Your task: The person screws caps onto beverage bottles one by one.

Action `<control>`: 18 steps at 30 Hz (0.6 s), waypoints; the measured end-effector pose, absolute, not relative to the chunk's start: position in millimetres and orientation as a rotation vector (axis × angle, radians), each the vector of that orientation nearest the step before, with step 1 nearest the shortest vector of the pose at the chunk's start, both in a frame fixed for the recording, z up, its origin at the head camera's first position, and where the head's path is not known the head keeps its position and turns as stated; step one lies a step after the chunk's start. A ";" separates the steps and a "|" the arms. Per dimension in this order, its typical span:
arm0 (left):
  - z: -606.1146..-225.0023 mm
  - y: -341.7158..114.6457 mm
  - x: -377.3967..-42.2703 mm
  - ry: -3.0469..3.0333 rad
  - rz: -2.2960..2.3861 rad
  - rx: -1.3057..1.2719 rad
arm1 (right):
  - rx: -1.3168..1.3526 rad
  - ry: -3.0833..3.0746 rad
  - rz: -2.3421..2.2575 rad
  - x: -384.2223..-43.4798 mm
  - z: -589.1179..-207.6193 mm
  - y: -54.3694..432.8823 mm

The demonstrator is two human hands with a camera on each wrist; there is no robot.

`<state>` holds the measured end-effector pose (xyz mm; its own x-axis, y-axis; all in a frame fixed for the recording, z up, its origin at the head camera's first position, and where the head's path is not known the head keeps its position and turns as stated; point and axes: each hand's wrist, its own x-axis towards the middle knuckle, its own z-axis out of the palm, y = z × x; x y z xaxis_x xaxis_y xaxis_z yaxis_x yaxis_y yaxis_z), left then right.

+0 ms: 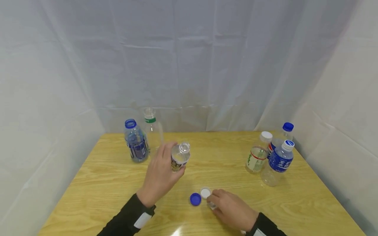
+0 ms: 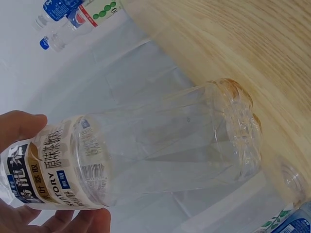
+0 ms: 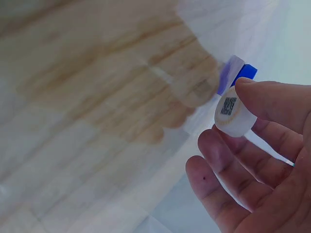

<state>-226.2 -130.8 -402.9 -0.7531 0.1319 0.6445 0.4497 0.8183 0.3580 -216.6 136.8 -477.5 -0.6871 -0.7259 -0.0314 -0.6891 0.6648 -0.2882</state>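
My left hand (image 1: 160, 173) grips an uncapped clear plastic bottle (image 1: 178, 157) round its label, above the table. In the left wrist view the bottle (image 2: 160, 145) lies across the picture, its transparent body showing nothing inside. Low over the table's front, my right hand (image 1: 233, 209) pinches a white bottle cap (image 3: 235, 116) between thumb and fingers; its face bears a small square code. Close to those fingertips lie a blue cap (image 1: 195, 199) and another white cap (image 1: 205, 192), both on the table.
At the left stand two uncapped bottles, one blue-labelled (image 1: 138, 149) and one clear with a green neck band (image 1: 150, 126). Three capped bottles stand together at the right: cream-labelled (image 1: 256, 158), blue-labelled (image 1: 279, 162) and blue-capped (image 1: 287, 131). White curtains (image 1: 189, 65) surround the wooden table (image 1: 118, 196).
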 end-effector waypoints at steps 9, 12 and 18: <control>-406.0 -129.2 -215.3 -2.427 -0.665 -0.429 | -1.175 2.678 -0.484 -214.3 -470.9 139.2; -406.5 -127.9 -212.8 -2.433 -0.656 -0.433 | -1.179 2.680 -0.476 -214.0 -469.6 139.7; -406.8 -127.5 -209.3 -2.412 -0.636 -0.463 | -1.197 2.694 -0.469 -213.3 -469.7 138.7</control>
<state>-209.3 -127.5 -406.8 -0.7623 0.1736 0.6236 0.4584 0.8249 0.3307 -213.3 138.7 -469.7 -0.6682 -0.7438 -0.0150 -0.6949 0.6313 -0.3444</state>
